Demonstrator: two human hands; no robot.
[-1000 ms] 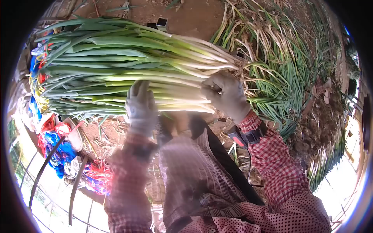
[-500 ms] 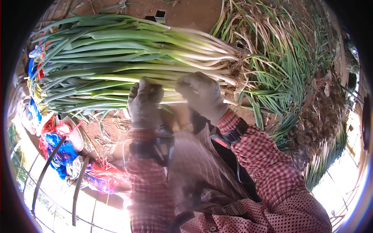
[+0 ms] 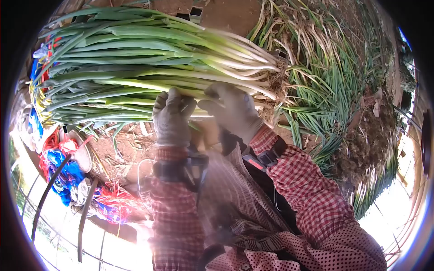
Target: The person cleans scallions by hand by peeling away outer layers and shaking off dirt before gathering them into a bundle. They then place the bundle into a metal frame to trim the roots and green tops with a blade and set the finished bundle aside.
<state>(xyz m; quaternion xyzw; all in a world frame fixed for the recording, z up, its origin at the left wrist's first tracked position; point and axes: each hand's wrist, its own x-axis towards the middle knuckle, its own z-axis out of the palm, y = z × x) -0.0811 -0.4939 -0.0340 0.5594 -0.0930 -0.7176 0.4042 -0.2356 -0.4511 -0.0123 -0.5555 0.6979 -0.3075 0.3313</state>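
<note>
A thick bundle of green onions (image 3: 144,72) lies across my lap, green leaves to the left and white root ends to the right. My left hand (image 3: 172,118), in a grey glove, grips the near side of the bundle at its middle. My right hand (image 3: 233,110), also gloved, holds the white stalks just beside it. Both arms wear red checked sleeves, and a dark strap sits on each wrist.
A heap of loose green onions (image 3: 325,81) lies on the bare earth to the right. Red and blue plastic twine (image 3: 68,174) is piled at the lower left beside dark curved pipes (image 3: 86,217). A small square tube (image 3: 196,13) stands at the top.
My right hand has slid left from the root ends toward the bundle's middle, close to my left hand. My left hand has closed its fingers on the stalks.
</note>
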